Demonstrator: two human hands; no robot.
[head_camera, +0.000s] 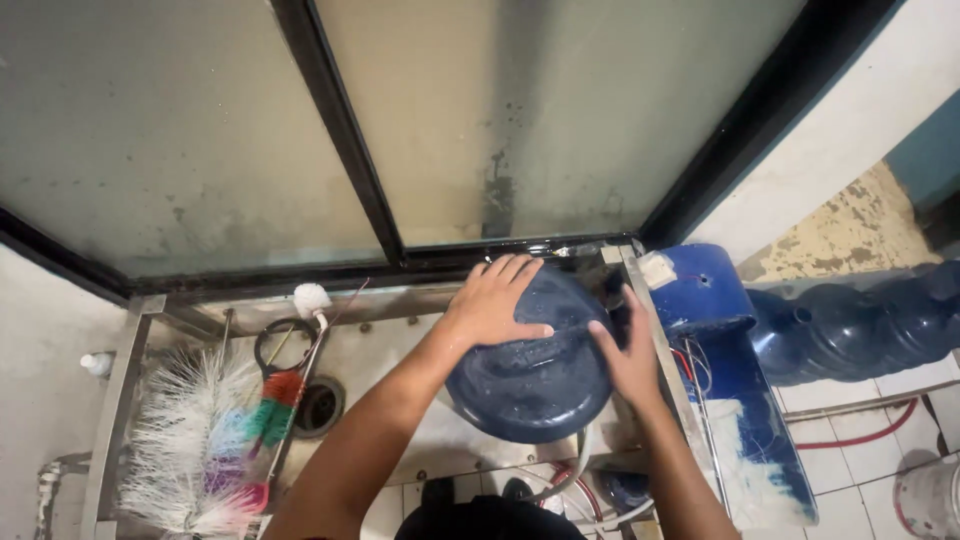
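Observation:
A large dark blue water jug (530, 385) sits in a steel sink basin, its round wet base turned up toward me. My left hand (495, 300) lies flat on the top left of that base, fingers spread toward the glass. My right hand (632, 358) presses against the jug's right side, fingers pointing up. Both hands hold the jug between them.
A big white bristle brush (190, 440) and a smaller red-green brush (272, 405) lie at the left by the round drain (320, 405). Several blue jugs (860, 325) lie on the tiled floor at right, beside a blue panel (700, 290). Frosted glass (500, 110) rises behind.

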